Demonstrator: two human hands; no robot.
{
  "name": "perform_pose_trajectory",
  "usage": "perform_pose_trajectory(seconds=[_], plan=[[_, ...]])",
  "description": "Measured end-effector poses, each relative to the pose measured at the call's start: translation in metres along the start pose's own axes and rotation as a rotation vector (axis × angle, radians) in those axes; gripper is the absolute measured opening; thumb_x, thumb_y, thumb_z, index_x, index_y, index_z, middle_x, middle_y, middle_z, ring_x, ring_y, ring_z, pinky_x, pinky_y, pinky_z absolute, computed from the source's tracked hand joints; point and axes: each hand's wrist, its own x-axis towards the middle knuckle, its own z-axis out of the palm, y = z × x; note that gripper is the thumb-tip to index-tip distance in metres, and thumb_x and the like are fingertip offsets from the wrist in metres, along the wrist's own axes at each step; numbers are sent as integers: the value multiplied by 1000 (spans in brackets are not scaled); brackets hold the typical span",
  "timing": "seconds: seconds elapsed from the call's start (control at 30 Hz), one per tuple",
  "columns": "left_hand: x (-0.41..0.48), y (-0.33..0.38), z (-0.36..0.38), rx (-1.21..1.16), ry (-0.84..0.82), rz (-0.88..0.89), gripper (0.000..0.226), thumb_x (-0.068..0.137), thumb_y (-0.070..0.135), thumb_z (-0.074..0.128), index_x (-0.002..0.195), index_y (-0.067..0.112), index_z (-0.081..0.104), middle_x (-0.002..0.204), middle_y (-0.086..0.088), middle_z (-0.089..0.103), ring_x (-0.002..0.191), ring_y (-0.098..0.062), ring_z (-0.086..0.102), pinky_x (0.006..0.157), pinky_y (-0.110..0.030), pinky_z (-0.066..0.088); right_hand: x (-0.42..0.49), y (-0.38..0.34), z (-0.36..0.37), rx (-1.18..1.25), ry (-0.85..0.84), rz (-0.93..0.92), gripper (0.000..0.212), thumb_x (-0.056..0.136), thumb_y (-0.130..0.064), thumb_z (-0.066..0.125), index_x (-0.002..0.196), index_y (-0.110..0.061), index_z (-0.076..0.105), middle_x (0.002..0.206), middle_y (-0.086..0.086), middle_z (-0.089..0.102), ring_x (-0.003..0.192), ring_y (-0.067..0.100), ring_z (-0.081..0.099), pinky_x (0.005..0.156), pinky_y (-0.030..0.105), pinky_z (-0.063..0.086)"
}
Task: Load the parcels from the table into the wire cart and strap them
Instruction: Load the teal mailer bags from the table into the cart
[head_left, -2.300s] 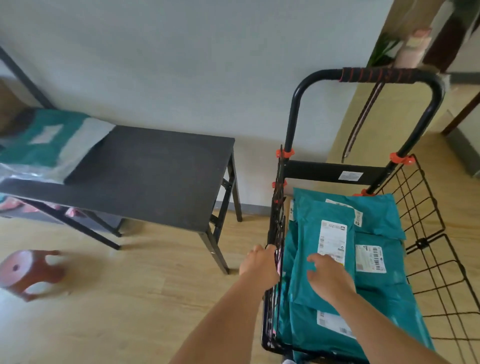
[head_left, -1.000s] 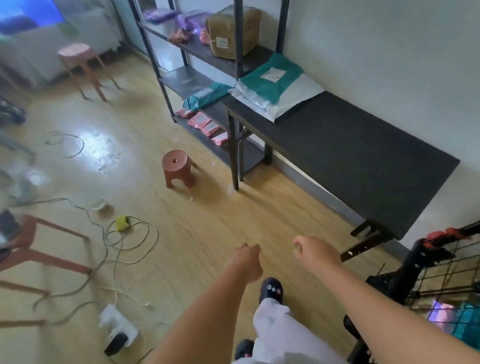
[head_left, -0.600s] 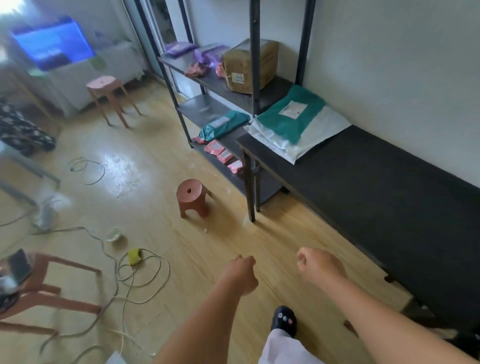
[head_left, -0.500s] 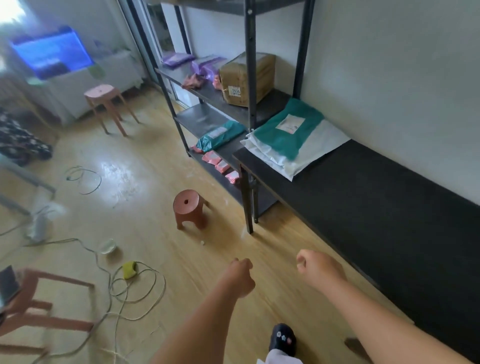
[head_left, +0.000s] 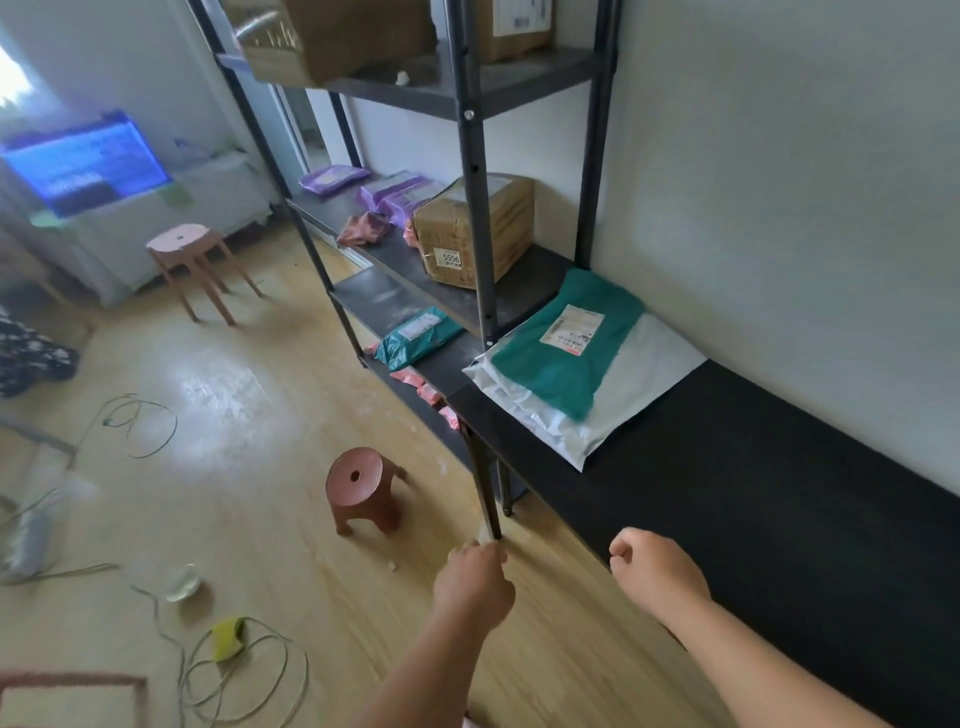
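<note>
A teal parcel (head_left: 566, 340) lies on white ones (head_left: 636, 400), on a black table (head_left: 753, 467).

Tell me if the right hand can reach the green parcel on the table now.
Likely not without stepping closer: right hand is at the near end of the table, green parcel at the far end. Nothing blocks it.

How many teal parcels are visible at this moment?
2. The table parcel lies atop white mailers on the table; the shelf parcel lies on the rack's lower shelf. Others may be hidden.
</note>
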Motion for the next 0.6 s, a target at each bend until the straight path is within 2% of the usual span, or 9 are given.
perform_pose_trajectory(seconds=[0.2,0.33,0.4,0.6], plan=[[60,16,-36,20,125,39,35,90,13,50,121,25,59,121,2,57,113,-19,49,83,-30,46,48,-24,-24,86,104,47,18,96,-28,50,107,-35,62,93,-17,61,81,6,60,66,25,52],[115,29,-71,-28,207,106,19,96,27,45,104,24,62,104,4,56,100,-15,52,76,-31,50,86,-41,-50,156,188,116,17,97,-26,49,107,-33,61,92,-15,62,77,6,60,61,24,50],[143,35,-88,-54,245,153,22,97,29,43,105,21,62,104,4,54,103,-17,52,81,-32,49,105,-52,-62,192,228,139,17,98,-26,49,107,-31,62,95,-13,64,80,9,61,63,26,51],[212,56,-135,-61,329,308,28,98,31,47,123,20,53,124,2,45,116,-18,41,95,-29,45,152,-80,-89,373,319,219,24,98,-16,51,117,-21,63,117,-4,66,98,15,62,72,27,49]])
